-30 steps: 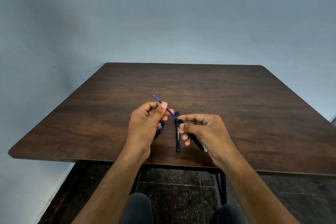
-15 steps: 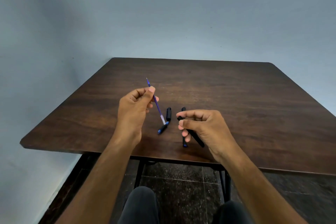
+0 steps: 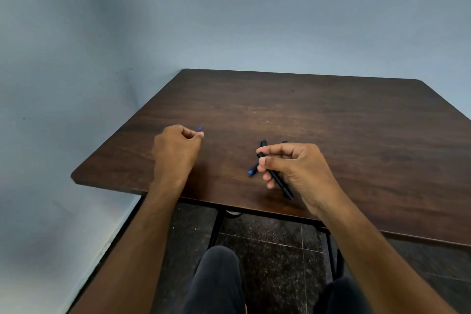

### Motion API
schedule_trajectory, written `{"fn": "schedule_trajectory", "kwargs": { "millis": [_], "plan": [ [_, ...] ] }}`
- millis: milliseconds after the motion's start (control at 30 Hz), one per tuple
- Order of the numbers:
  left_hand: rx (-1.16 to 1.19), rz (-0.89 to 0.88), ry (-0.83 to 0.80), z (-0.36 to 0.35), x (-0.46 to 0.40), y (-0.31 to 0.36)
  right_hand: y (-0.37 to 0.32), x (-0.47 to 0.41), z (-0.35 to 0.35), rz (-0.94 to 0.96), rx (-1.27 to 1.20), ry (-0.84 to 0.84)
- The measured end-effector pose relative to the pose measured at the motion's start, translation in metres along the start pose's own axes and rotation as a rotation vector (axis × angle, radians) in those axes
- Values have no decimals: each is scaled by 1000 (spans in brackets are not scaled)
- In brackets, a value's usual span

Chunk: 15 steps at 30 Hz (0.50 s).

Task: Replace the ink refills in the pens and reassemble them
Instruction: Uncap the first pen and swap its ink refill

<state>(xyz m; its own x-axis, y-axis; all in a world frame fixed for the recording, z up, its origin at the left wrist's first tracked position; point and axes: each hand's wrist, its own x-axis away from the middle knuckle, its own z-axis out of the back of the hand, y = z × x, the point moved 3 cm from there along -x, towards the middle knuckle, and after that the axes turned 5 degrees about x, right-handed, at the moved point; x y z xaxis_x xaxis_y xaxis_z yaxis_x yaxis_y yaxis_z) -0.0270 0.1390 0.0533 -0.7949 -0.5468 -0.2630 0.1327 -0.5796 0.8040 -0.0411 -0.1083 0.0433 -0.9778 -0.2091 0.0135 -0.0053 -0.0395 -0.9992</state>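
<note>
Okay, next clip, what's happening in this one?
A person seated at a dark wooden table is taking pens apart. The left hand pinches a thin blue ink refill, held out to the left, apart from the other parts. The right hand grips an open black pen barrel just above the table. A black pen piece with a blue end lies on the table beside that hand, and another dark piece peeks out behind its fingers. No refill is in the barrel yet.
</note>
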Motion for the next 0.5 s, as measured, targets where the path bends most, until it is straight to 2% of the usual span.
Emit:
{"fn": "schedule_trajectory", "kwargs": {
  "millis": [167, 500],
  "plan": [
    [-172, 0, -49, -8, -5, -10, 1, -4, -7, 0, 38, -14],
    [-195, -25, -24, -21, -3, -21, 2, -4, -9, -10, 36, -22]
  ]
}}
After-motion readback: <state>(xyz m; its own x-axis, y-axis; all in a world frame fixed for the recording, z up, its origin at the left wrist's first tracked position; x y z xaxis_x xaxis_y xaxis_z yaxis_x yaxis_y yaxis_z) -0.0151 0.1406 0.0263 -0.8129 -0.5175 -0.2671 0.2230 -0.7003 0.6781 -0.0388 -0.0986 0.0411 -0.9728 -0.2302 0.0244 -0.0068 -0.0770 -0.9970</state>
